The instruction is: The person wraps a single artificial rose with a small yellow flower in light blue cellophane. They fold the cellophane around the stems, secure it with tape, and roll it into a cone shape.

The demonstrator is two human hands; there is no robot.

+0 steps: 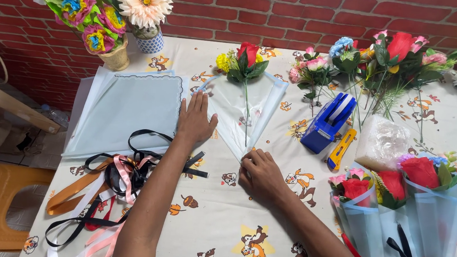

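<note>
Both hands are shown at a clear wrapping sheet (241, 113) spread on the counter (220, 227), with a red rose (249, 53) laid along its middle: the left hand (195, 121) is pressed open and flat at the sheet's left edge, while the right hand (260, 172) is curled closed, pinching the sheet's lower corner. Left of the sheet lie pale blue papers (131, 109) and tangled ribbons (120, 174); right of it, a blue tape dispenser (328, 121), a yellow cutter (341, 149) and wrapped bouquets (402, 215).

Bright, even daylight across table (219, 238); soft faint shadows under arms; mild glare on clear wrap (382, 139); edges slightly stretched.
</note>
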